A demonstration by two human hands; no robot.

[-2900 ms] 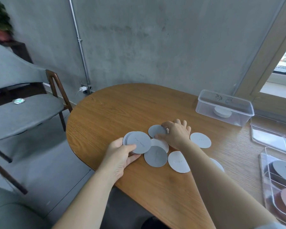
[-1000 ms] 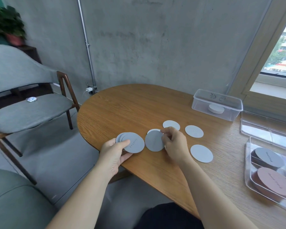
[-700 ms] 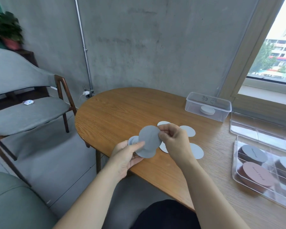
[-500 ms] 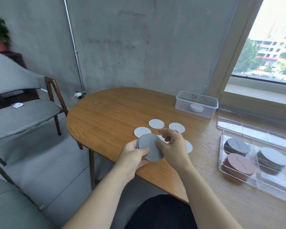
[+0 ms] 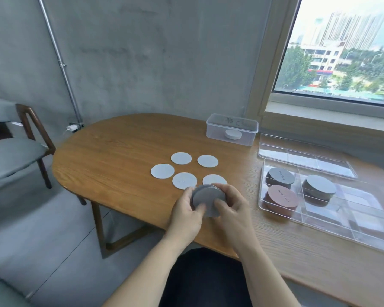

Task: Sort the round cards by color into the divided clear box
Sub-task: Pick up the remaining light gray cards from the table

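Both hands hold one stack of grey round cards (image 5: 206,197) just above the table's front edge. My left hand (image 5: 186,214) grips its left side and my right hand (image 5: 233,209) grips its right side. Several pale round cards (image 5: 162,171) lie flat on the table behind the stack. The divided clear box (image 5: 333,218) stands to the right. It holds a dark grey stack (image 5: 280,177), a reddish-brown stack (image 5: 282,199) and a lighter grey stack (image 5: 319,187) in separate compartments.
A small clear lidded tub (image 5: 232,129) with a white disc inside stands at the back of the wooden table (image 5: 120,156). The box's clear lid (image 5: 302,157) lies behind the box. A grey chair (image 5: 16,151) stands at the left, a window at the right.
My right hand lifted a grey card off the table and brought it onto the stack in my left hand. Both hands now hold the stack together. The view has swung right.
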